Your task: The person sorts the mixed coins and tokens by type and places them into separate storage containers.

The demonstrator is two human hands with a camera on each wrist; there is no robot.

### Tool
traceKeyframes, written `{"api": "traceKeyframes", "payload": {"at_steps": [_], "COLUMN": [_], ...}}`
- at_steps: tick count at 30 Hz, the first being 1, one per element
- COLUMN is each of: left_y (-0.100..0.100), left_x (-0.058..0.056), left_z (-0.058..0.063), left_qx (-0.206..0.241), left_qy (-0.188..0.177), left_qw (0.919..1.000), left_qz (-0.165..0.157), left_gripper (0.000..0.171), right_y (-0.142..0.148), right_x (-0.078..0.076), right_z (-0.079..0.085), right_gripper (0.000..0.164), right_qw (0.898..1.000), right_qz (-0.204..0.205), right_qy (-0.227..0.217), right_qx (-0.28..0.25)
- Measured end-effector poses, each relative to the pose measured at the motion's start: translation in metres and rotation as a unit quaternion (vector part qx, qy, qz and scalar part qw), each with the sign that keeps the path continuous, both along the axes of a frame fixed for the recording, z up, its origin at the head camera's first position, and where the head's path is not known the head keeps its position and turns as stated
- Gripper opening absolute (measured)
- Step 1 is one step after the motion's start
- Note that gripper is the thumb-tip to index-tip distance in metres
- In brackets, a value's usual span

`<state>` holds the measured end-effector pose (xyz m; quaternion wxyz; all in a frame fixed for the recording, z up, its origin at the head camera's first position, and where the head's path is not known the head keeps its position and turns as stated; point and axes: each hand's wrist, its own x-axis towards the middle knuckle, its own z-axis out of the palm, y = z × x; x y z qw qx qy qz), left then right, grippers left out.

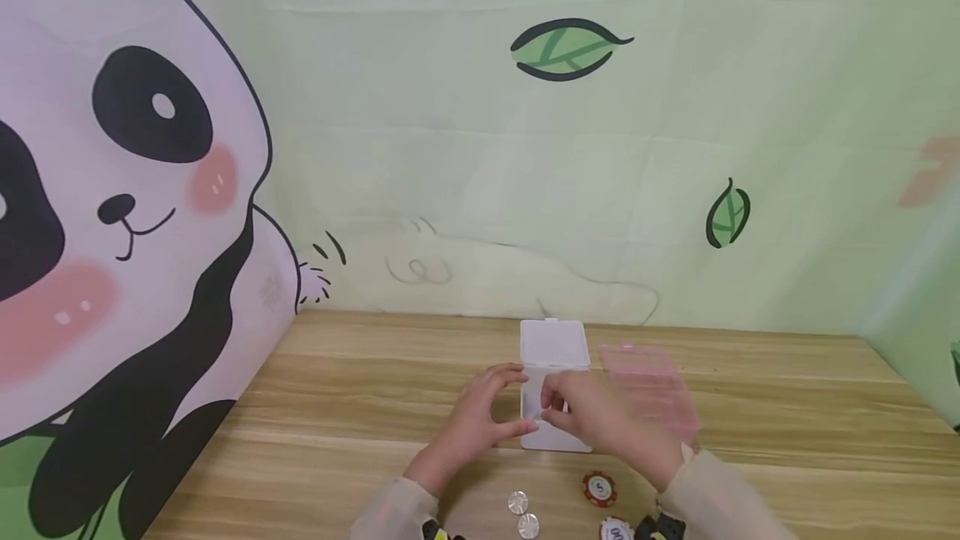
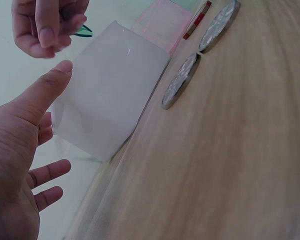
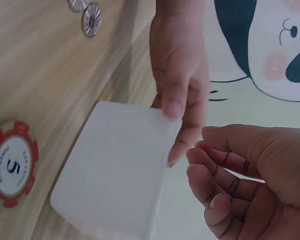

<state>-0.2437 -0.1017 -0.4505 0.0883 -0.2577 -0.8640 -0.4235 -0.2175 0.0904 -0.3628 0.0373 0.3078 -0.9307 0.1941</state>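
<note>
White box: landmark, standing on the wooden table (image 1: 337, 407), nearly square to the person; with its lid (image 1: 553, 343) laid back at the far end, the long axis runs near to far. White box wall point (image 1: 551, 438).
Left hand (image 1: 474, 415): nearer of the two, at the box's left side, thumb on its near-left corner; fingers spread, not wrapped round it.
Right hand (image 1: 592, 408): above the box's opening; fingers curled inward, thumb close to forefinger, nothing seen held.
Silver discs (image 1: 518, 502): two, on the box's near side, leftward.
Poker chips (image 1: 600, 488): two, on the box's near side, rightward.
Pink case (image 1: 648, 382): right of the box.
</note>
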Motion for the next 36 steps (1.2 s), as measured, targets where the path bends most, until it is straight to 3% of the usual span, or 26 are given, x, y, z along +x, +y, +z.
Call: {"api": "traceKeyframes", "payload": {"at_steps": [6,21,36], "left_y": [0.000,-0.001,-0.001], "left_x": [-0.001,0.000,0.000], "left_z": [0.000,0.000,0.000], "left_qx": [-0.010,-0.010,-0.010], "left_qy": [0.005,0.005,0.011], "left_qw": [0.9999,0.9999,0.9999], "left_qz": [0.003,0.000,0.000], "left_gripper": [0.057,0.058,0.057], "right_y": [-0.001,-0.001,-0.003], "right_x": [0.010,0.030,0.047], "right_z": [0.001,-0.005,-0.021], "right_gripper": [0.012,0.012,0.014], "right_qw": [1.000,0.999,0.998], "right_qz": [0.029,0.040,0.057], "right_qy": [0.003,-0.017,-0.028], "right_qx": [0.004,0.006,0.014]}}
